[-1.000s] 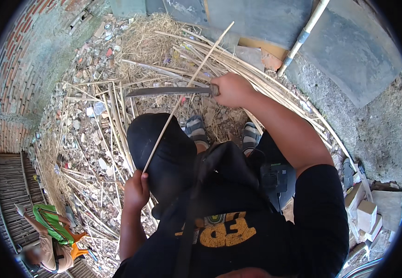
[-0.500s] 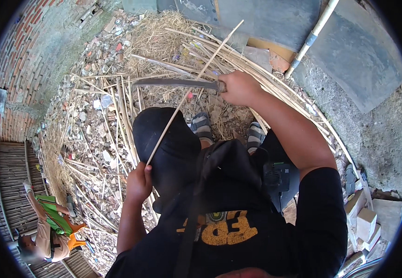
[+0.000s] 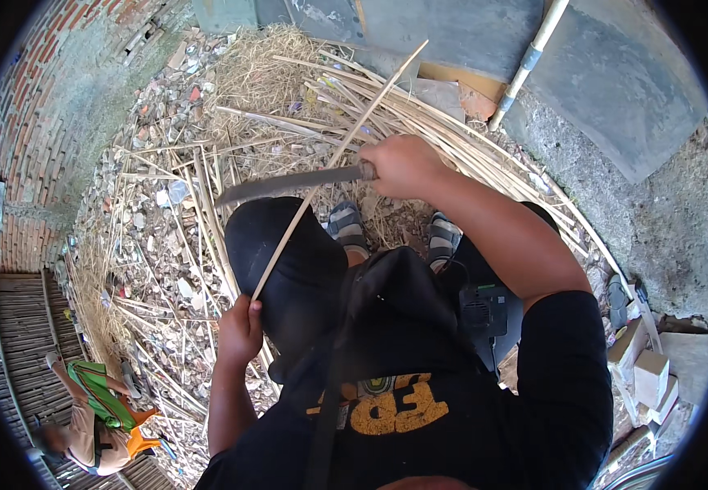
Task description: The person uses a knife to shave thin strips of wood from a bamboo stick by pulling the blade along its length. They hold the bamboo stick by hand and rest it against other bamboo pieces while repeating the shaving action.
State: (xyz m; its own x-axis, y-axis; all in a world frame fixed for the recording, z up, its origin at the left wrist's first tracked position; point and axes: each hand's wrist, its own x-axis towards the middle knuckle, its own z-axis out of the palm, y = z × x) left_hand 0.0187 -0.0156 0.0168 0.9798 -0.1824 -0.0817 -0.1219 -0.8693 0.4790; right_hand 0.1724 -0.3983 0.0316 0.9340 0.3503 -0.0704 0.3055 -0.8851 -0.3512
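Note:
Between thumb and fingers, my left hand point(image 3: 240, 330) pinches the near end of a long pale bamboo strip point(image 3: 292, 228). The strip slants up past my left knee to the far right, its other end free in the air. My right hand point(image 3: 403, 167) is closed round the short handle of a machete point(image 3: 292, 183). Its long grey blade points left and crosses the strip above my knee; whether the edge touches the strip I cannot make out.
Long bamboo strips point(image 3: 460, 144) lie piled ahead, beside a heap of dry straw point(image 3: 265, 67). Rubble covers the ground to the left. At lower left sits another person point(image 3: 93, 425). White blocks point(image 3: 652, 374) stand at right, and a pole point(image 3: 532, 61) leans on the far wall.
My right hand has moved slightly nearer and left with the machete; the blade's tip has dropped toward my knee. My left hand still holds the strip, a little lower.

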